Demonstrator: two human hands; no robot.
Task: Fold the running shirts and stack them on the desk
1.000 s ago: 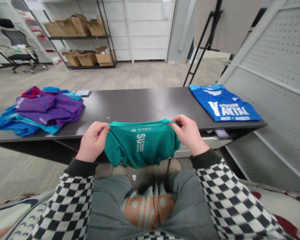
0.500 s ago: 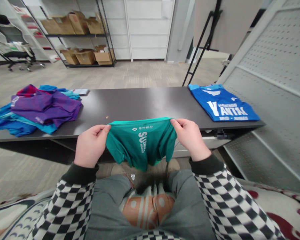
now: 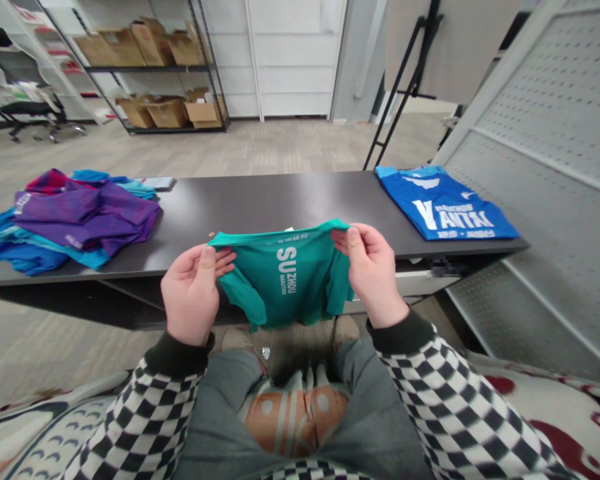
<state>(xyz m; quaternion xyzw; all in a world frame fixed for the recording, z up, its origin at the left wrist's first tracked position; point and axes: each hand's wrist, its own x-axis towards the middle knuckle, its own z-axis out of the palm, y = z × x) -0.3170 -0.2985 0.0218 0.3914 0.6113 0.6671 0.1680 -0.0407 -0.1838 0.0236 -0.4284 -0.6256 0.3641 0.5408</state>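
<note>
"Where's the green shirt (image 3: 293, 287)?"

"Stretched between the left hand (image 3: 190, 297) and right hand (image 3: 379, 280), hanging by the near edge of the dark table (image 3: 260, 200)."

"Firmly held?"

"Each hand grasps an upper corner between thumb and fingers; how tightly, I can't tell."

"What might go wrong?"

"The thin cloth could slip from one pinch, dropping that side. If lowered unevenly, its loose lower folds could bunch underneath."

"Any snags?"

"Unlikely: the heaped clothes (image 3: 90, 213) at left and the blue shirt (image 3: 445, 207) at far right lie well apart from it."
</note>
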